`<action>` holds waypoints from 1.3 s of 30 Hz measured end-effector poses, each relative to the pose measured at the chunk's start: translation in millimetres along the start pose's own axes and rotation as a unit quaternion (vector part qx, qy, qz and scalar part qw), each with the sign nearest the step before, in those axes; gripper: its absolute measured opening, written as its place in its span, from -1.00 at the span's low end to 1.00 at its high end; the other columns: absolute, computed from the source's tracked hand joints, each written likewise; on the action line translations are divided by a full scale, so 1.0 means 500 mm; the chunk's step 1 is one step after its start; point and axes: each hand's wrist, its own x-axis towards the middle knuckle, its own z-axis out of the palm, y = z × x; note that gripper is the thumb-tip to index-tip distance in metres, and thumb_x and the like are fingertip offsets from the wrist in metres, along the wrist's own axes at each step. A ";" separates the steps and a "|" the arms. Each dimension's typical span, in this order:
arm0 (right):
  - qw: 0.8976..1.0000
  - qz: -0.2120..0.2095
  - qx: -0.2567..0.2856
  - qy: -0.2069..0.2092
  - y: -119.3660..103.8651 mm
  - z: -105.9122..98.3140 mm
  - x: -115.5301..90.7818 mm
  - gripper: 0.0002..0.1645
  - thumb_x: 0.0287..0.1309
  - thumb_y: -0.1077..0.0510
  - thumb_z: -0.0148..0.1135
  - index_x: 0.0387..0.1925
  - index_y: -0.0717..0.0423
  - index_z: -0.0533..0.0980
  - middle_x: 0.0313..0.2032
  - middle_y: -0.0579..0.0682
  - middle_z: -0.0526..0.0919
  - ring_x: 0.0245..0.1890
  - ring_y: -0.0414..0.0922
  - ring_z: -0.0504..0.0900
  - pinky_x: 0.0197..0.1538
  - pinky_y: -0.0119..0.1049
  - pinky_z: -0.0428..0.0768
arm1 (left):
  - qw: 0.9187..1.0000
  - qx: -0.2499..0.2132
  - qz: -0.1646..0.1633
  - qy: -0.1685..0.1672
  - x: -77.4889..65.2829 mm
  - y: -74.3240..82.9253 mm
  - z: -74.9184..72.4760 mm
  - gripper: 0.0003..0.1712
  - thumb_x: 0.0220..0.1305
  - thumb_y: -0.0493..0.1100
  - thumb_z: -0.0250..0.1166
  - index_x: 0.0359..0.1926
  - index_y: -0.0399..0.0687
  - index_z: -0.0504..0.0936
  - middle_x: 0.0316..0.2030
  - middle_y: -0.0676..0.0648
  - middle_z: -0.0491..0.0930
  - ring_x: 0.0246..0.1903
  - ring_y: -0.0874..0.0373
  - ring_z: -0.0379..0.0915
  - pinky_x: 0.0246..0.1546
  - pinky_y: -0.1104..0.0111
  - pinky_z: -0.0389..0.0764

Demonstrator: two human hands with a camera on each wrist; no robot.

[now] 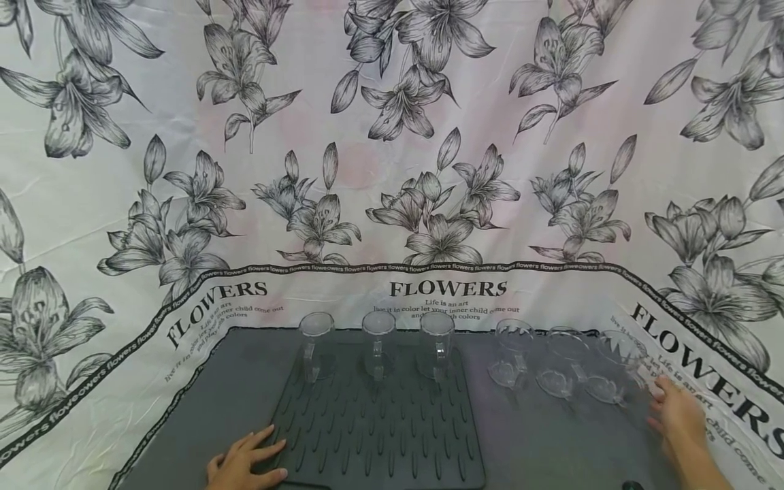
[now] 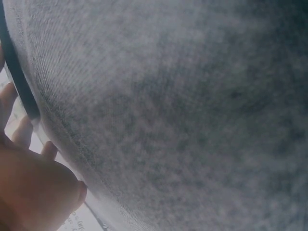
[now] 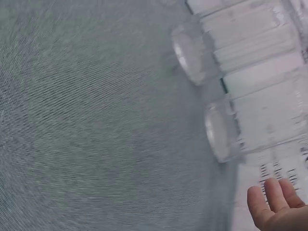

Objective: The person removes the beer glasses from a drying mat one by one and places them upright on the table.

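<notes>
A dark ribbed drying mat (image 1: pixel 373 435) lies on the grey table, with three clear glass mugs along its far end; the middle mug (image 1: pixel 378 347) and its neighbours seem to stand bottom up, handles toward me. My left hand (image 1: pixel 245 463) rests at the mat's near left edge, fingers spread. To the right of the mat, three more clear mugs stand upright in a row. Beside the rightmost mug (image 1: pixel 615 367) is my right hand (image 1: pixel 680 415), fingers loosely bent and holding nothing. In the right wrist view a gap shows between the fingers (image 3: pixel 274 195) and the nearest mug (image 3: pixel 269 115).
Behind the table (image 1: pixel 208 401) hangs a white cloth (image 1: pixel 343 218) with printed flowers and lettering, which also runs down both sides. A small dark round object (image 1: pixel 632 485) shows at the bottom edge, near my right arm.
</notes>
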 end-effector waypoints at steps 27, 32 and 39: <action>0.958 -0.159 0.211 -0.115 -0.118 0.017 -0.222 -0.60 0.39 -0.10 0.04 0.08 0.05 0.30 -0.14 -0.11 0.45 -0.24 -0.23 0.55 -0.38 -0.23 0.68 | 1.000 -0.001 0.008 0.006 -0.004 0.002 0.003 -0.27 -0.05 0.32 0.43 0.13 0.11 0.65 0.32 -0.14 0.31 0.28 -0.38 0.06 0.04 -0.41 -0.21; 0.927 -0.223 0.238 -0.182 -0.136 0.037 -0.268 -0.63 0.46 0.00 -0.06 0.12 0.14 0.25 -0.08 -0.06 0.47 -0.13 -0.19 0.56 -0.29 -0.21 0.68 | 1.000 -0.005 0.009 0.002 -0.003 0.001 0.000 -0.27 -0.04 0.32 0.43 0.13 0.09 0.65 0.32 -0.16 0.31 0.27 -0.41 0.04 0.03 -0.42 -0.23; 0.860 -0.299 0.294 -0.291 -0.147 0.069 -0.317 -0.72 0.52 0.21 -0.21 0.10 0.22 0.34 -0.02 0.06 0.54 -0.05 -0.07 0.56 -0.18 -0.14 0.66 | 1.000 -0.004 0.008 0.002 -0.002 0.002 0.001 -0.27 -0.04 0.33 0.42 0.12 0.08 0.66 0.32 -0.17 0.30 0.26 -0.43 0.04 0.02 -0.43 -0.25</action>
